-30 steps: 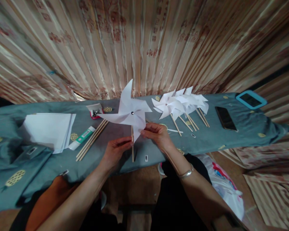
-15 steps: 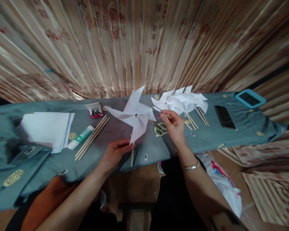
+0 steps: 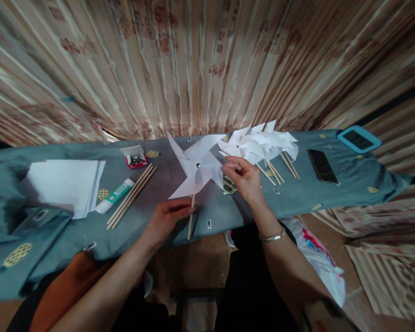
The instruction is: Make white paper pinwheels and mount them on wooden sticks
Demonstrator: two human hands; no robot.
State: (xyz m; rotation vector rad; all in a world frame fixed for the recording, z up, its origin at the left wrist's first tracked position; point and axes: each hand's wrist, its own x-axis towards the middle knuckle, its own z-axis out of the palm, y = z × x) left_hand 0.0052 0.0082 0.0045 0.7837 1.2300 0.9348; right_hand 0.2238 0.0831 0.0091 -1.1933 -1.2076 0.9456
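A white paper pinwheel [image 3: 186,173] with a shiny pin at its centre faces me above the table. Its thin wooden stick [image 3: 191,220] is pinched between the thumb and fingers of my left hand [image 3: 168,219]. My right hand [image 3: 244,177] is closed, thumb and fingertips together at the edge of the pinwheel's right blade. How much of the paper lies between those fingertips is hard to see. Behind the blade and my right hand, scissors with yellow-green handles [image 3: 228,185] are partly hidden.
Several finished pinwheels [image 3: 247,145] lie overlapping at the back right, near a phone [image 3: 322,166] and a blue-framed tablet [image 3: 358,139]. On the left are white paper sheets [image 3: 60,184], a glue tube [image 3: 115,196], loose sticks [image 3: 131,198] and a red box of pins [image 3: 136,159].
The pinwheel's blades have turned clockwise around the pin. My right hand has shifted slightly left, to the blade's edge. My left hand keeps its grip on the stick.
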